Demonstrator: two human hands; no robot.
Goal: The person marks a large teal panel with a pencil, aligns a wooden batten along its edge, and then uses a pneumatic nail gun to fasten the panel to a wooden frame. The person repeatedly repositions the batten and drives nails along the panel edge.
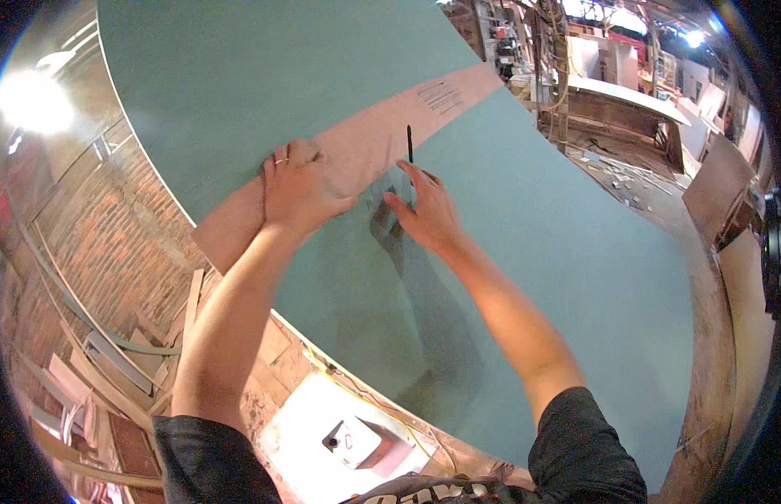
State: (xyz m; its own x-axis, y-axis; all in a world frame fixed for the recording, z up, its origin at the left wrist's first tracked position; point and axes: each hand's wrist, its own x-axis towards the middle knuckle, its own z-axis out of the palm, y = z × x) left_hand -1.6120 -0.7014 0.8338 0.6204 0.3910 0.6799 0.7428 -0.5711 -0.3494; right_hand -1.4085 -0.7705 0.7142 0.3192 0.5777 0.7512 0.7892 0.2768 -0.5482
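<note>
A long, flat strip of thin reddish-brown board (369,134) lies slantwise across a large blue-green sheet (575,244). My left hand (302,189) presses on the strip, its fingers toward the far edge and its thumb toward the near edge. In my right hand (426,206) is a slim dark pencil (410,144), sticking up past the index finger. That hand hovers just off the strip's near edge, thumb and index finger apart at the tips. Its shadow falls on the sheet. Several dark scribbled lines mark the strip's far right part. The pencil's lower part is hidden by the fingers.
Below the sheet's near edge, a white box-like thing (352,441) and a yellow cord (357,391) show. Wood offcuts (138,403) lean at the left by a brick wall (113,239). Far right, a workbench (617,118) stands near scattered scraps.
</note>
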